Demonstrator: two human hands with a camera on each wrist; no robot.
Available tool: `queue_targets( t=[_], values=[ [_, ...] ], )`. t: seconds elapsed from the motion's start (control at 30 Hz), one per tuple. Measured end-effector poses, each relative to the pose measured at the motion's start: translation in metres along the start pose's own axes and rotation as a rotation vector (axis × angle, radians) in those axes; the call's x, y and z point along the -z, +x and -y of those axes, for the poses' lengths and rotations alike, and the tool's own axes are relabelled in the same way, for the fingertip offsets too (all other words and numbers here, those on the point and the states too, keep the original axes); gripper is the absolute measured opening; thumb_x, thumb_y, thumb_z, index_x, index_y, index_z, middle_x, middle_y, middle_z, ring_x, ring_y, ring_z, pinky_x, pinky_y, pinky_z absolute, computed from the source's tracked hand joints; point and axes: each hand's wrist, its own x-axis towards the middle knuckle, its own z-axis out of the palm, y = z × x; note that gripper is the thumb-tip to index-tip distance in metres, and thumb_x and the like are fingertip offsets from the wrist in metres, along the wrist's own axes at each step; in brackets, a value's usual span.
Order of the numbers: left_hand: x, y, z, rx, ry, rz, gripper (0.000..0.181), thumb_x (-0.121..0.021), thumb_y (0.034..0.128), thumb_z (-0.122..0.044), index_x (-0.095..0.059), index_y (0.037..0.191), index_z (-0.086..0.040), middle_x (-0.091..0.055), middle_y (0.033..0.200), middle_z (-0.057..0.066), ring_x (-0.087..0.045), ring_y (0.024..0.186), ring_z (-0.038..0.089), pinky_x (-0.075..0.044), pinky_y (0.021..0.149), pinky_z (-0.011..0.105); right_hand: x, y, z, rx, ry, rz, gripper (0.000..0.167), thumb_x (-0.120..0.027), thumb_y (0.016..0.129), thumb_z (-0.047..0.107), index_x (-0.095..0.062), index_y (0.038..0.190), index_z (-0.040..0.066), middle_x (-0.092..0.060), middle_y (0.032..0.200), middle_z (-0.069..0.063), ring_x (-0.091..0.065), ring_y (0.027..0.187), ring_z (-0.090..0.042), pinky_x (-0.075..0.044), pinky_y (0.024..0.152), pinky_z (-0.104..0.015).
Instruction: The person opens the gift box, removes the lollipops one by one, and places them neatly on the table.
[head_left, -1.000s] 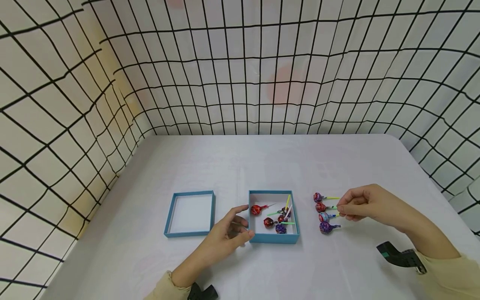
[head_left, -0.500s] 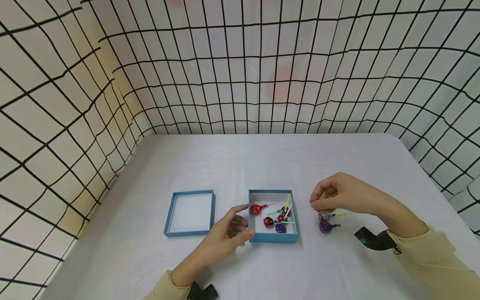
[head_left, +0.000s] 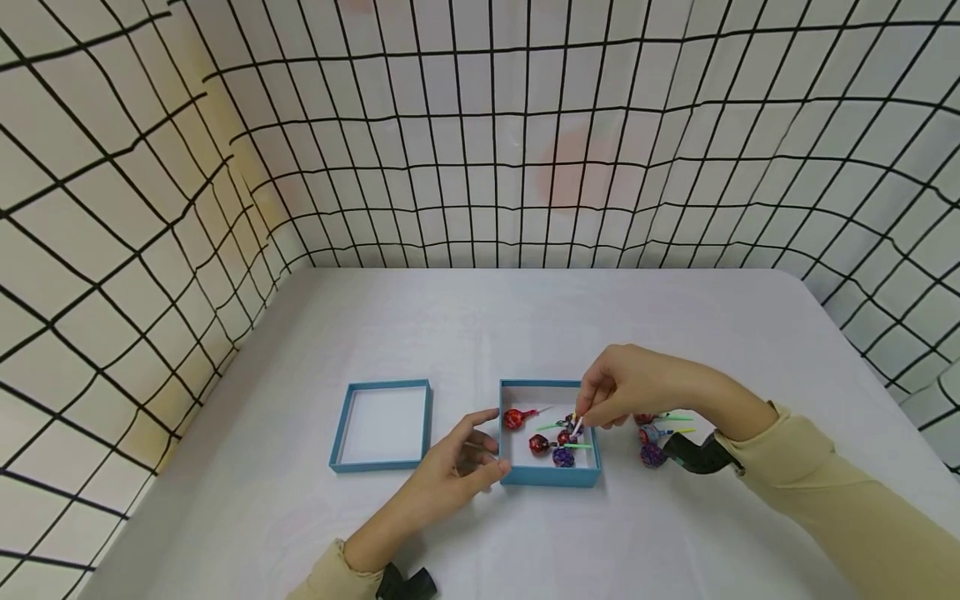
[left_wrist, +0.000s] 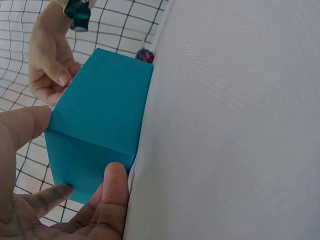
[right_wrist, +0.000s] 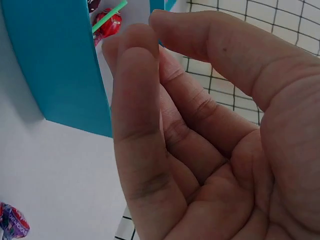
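Note:
A blue open box (head_left: 550,476) holds several wrapped lollipops (head_left: 538,444). My left hand (head_left: 453,467) rests against its left side and front-left corner, fingers spread; in the left wrist view, fingertips touch the blue wall (left_wrist: 95,110). Over the box's right edge, my right hand (head_left: 637,387) pinches a lollipop's yellow stick with thumb and fingertips, its other fingers curled. The right wrist view has those fingertips (right_wrist: 150,32) together beside the box wall (right_wrist: 60,65), the pinched stick hidden there. A red lollipop (right_wrist: 111,24) with a green stick shows inside.
Left of the box lies a shallow blue-rimmed lid (head_left: 380,467). Right of it, several lollipops (head_left: 652,455) lie in a column on the white table (head_left: 480,325), partly hidden by my right hand and wrist strap. Black netting (head_left: 487,167) rises behind and at both sides.
My right hand has moved left from the column of lollipops to the box's right edge, its fingertips now at the yellow stick. My left hand has stayed against the box.

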Motion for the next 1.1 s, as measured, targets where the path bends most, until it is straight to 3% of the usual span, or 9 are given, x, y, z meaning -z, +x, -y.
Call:
queue_targets(
  t=[0.4,0.77,1.1],
  values=[
    [0.0,0.0,0.001,-0.008,-0.002,0.001,0.067,-0.073,0.1038,-0.02,-0.042,0.163,-0.012,-0.063,0.129,0.021,-0.067,0.103,0.019,-0.061,0.08,0.022,-0.011,0.017,0.008,-0.027,-0.029,0.065,0.006,-0.084,0.088,0.005,-0.079,0.086,0.009,-0.073,0.07,-0.003,-0.058,0.061,-0.009,-0.053,0.062,-0.024],
    [-0.001,0.001,0.001,-0.006,0.004,-0.004,0.067,-0.074,0.1036,-0.02,-0.042,0.162,-0.012,-0.063,0.128,0.021,-0.068,0.102,0.019,-0.061,0.079,0.022,-0.022,0.026,0.015,-0.079,-0.162,0.064,0.017,-0.086,0.085,0.004,-0.076,0.076,0.014,-0.068,0.063,0.003,-0.059,0.058,-0.012,-0.045,0.053,-0.019],
    [0.0,0.001,0.001,-0.002,0.0,-0.002,0.066,-0.074,0.1036,-0.021,-0.043,0.162,-0.012,-0.063,0.128,0.021,-0.068,0.101,0.019,-0.06,0.079,0.022,-0.029,0.026,0.021,-0.098,-0.227,0.048,0.023,-0.088,0.085,0.002,-0.073,0.072,0.012,-0.068,0.066,0.003,-0.06,0.054,-0.01,-0.049,0.059,-0.021]
  ],
)
